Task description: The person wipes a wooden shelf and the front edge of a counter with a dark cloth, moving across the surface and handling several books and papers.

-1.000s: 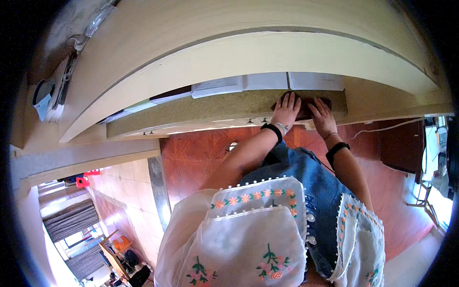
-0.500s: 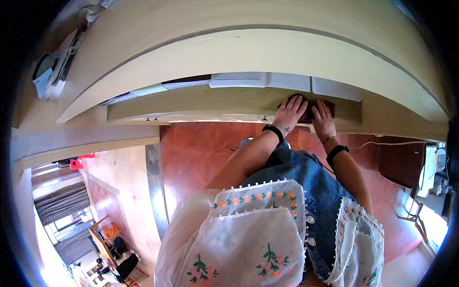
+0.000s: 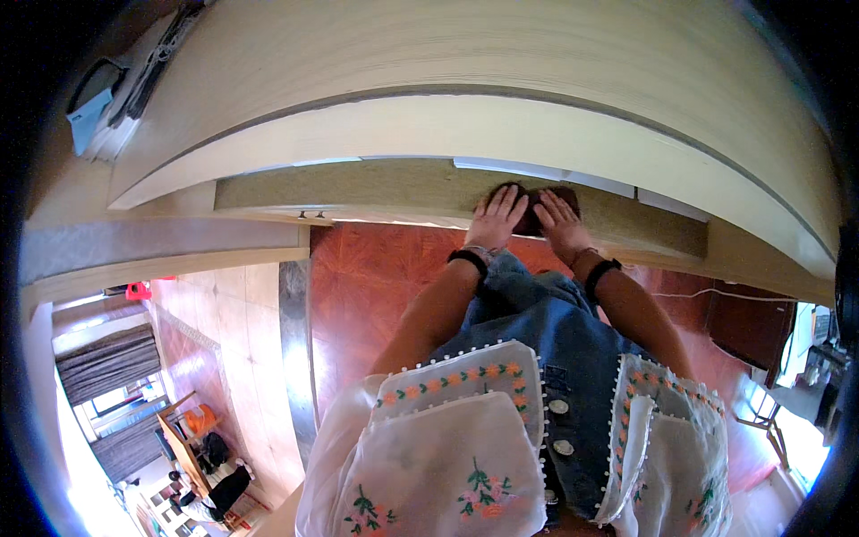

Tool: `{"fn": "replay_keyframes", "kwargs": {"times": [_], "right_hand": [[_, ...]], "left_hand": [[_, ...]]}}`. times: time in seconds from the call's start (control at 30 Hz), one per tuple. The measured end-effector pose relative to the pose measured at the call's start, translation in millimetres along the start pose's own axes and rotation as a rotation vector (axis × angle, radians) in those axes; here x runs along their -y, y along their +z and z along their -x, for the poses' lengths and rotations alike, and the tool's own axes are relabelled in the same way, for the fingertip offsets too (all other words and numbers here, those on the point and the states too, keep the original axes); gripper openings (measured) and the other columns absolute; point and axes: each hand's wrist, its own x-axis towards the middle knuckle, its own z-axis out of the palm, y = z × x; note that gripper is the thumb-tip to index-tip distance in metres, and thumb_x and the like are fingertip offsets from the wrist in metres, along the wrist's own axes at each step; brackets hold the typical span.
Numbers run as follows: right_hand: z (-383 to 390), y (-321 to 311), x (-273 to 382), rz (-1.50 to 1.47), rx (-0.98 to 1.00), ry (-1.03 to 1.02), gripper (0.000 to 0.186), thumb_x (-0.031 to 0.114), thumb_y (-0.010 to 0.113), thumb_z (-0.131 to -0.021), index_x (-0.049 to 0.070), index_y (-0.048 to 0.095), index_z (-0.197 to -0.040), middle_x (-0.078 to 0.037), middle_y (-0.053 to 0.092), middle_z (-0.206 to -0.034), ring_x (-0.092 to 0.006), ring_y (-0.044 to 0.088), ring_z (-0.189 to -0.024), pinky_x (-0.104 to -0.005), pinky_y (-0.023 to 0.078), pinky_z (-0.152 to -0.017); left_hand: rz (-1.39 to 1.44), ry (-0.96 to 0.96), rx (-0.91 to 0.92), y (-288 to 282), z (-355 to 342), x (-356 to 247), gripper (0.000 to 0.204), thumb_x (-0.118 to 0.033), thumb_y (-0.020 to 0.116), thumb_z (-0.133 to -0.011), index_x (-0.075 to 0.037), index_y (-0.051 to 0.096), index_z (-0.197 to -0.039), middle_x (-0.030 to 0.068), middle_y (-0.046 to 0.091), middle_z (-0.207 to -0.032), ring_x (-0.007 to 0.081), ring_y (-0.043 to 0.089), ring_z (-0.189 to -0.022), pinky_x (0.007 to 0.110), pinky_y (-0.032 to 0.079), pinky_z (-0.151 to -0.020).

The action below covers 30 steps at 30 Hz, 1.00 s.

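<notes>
Brown cloth (image 3: 530, 223): now farther left along the shelf (image 3: 358, 190)
Left hand (image 3: 495, 220), right hand (image 3: 563, 229): both flat on it, fingers parted
Upper board (image 3: 403, 130): partly hides white papers (image 3: 506, 166)

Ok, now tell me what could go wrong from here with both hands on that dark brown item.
1. The dark brown item lies near the front of the ledge, so it could slip off if the left hand and right hand draw it back too far.
2. Pushed the other way, it might nudge the white papers just behind.
3. Lifting the hands quickly could knock them against the cream board.
</notes>
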Motion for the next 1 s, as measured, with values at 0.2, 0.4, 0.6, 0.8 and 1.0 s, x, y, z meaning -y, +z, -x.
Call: {"fn": "replay_keyframes", "kwargs": {"times": [0.2, 0.4, 0.6, 0.8, 1.0], "right_hand": [[-69.3, 9.2, 64.5, 0.007, 0.061, -0.078, 0.043, 0.012, 0.043, -0.083, 0.008, 0.04, -0.126, -0.015, 0.03, -0.139, -0.0299, 0.024, -0.131, -0.0383, 0.022, -0.108], [-119.4, 27.2, 107.3, -0.039, -0.035, -0.148, 0.037, 0.019, 0.04, -0.084, 0.007, 0.047, -0.118, -0.018, 0.036, -0.134, -0.0317, 0.033, -0.126, -0.0405, 0.027, -0.105], [-108.6, 34.1, 93.0, -0.086, -0.081, -0.164, 0.046, 0.016, 0.049, -0.081, 0.012, 0.043, -0.126, -0.014, 0.025, -0.141, -0.0303, 0.024, -0.131, -0.0402, 0.025, -0.106], [-83.1, 13.5, 78.2, 0.01, 0.056, -0.102, 0.047, 0.018, 0.049, -0.081, 0.014, 0.041, -0.128, -0.01, 0.027, -0.139, -0.0285, 0.021, -0.132, -0.0396, 0.028, -0.105], [-28.9, -0.1, 12.3, -0.018, 0.051, -0.131, 0.052, 0.016, 0.05, -0.08, 0.013, 0.038, -0.13, -0.01, 0.03, -0.138, -0.0288, 0.024, -0.131, -0.0404, 0.026, -0.106]], "left_hand": [[0.026, -0.09, -0.024, -12.0, 42.6, 80.1, 0.065, -0.019, 0.053, -0.075, -0.015, 0.028, -0.136, 0.0072, 0.027, -0.142, 0.0252, 0.026, -0.13, 0.044, 0.018, -0.107], [0.055, -0.213, -0.056, -20.9, 70.7, 130.9, 0.076, -0.019, 0.065, -0.071, -0.015, 0.026, -0.137, 0.0066, 0.026, -0.142, 0.0263, 0.024, -0.131, 0.044, 0.019, -0.107], [-0.015, -0.261, -0.063, -13.9, 64.0, 119.2, 0.07, -0.024, 0.057, -0.078, -0.014, 0.023, -0.138, 0.0062, 0.023, -0.144, 0.0252, 0.021, -0.133, 0.045, 0.016, -0.108], [-0.024, -0.256, 0.042, -9.3, 47.0, 95.9, 0.073, -0.022, 0.059, -0.076, -0.013, 0.022, -0.138, 0.0102, 0.019, -0.145, 0.0289, 0.02, -0.133, 0.047, 0.016, -0.107], [-0.036, -0.21, 0.098, -5.9, 5.2, 19.0, 0.073, -0.018, 0.058, -0.075, -0.012, 0.022, -0.138, 0.0097, 0.017, -0.146, 0.029, 0.02, -0.132, 0.047, 0.017, -0.107]]}}
